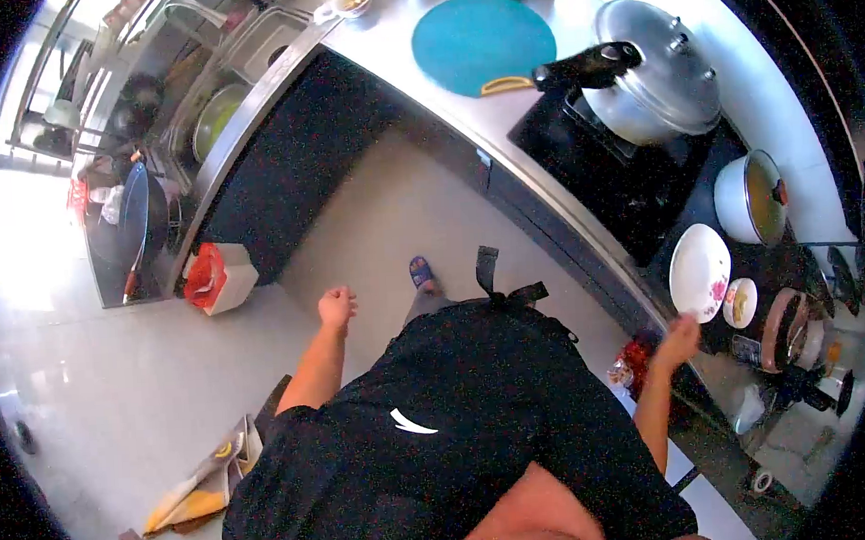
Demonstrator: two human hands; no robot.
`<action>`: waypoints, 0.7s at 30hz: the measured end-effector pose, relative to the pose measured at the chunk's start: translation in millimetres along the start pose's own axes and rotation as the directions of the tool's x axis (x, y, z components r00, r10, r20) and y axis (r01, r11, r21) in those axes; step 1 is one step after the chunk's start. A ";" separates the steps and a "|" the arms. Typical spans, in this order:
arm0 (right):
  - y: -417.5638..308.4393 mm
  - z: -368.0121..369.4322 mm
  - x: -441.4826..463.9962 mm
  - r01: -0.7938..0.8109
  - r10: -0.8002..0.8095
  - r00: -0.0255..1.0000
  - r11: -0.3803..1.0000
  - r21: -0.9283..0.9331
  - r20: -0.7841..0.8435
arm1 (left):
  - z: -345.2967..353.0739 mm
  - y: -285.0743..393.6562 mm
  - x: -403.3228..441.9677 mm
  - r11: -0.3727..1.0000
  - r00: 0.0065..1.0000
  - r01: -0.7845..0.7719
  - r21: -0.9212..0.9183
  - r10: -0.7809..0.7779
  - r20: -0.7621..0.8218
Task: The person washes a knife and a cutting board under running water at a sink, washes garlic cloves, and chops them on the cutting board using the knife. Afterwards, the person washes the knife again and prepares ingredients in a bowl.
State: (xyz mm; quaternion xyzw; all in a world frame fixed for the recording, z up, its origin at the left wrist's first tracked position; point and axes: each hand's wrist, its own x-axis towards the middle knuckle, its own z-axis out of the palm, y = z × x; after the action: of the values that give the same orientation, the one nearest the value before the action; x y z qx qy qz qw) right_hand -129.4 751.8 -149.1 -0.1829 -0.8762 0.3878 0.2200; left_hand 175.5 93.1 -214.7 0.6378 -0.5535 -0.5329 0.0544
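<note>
My right hand (679, 343) is at the near rim of a white oval plate (692, 266) with pink flowers, its fingers closed on the edge. The plate is over the dark counter by the stove; whether it rests there or is lifted I cannot tell. Beside it stands a small flowered bowl (739, 303) with something yellowish inside. Away from the counter, my left hand (337, 307) hangs over the floor with its fingers curled and nothing visible in them.
A pressure cooker (639, 103) sits on the black stove (599, 183), its handle pointing left. Nearby are a white pot (742, 200) and a round teal cutting board (484, 42). Left are a sink, a frying pan (139, 212) and a bin with a red bag (208, 277).
</note>
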 end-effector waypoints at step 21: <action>-463.6 370.5 -215.4 -0.215 -0.272 0.378 0.904 0.370 0.885 | -138.5 77.8 128.3 0.904 0.993 -0.011 -0.428 -0.042 -0.114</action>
State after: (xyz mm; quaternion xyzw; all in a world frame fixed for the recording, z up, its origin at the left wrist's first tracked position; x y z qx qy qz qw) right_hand -214.1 130.9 -72.4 0.1334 -0.7428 0.6001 -0.2653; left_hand 204.3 -106.6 -183.9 0.6459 -0.4137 -0.6020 0.2220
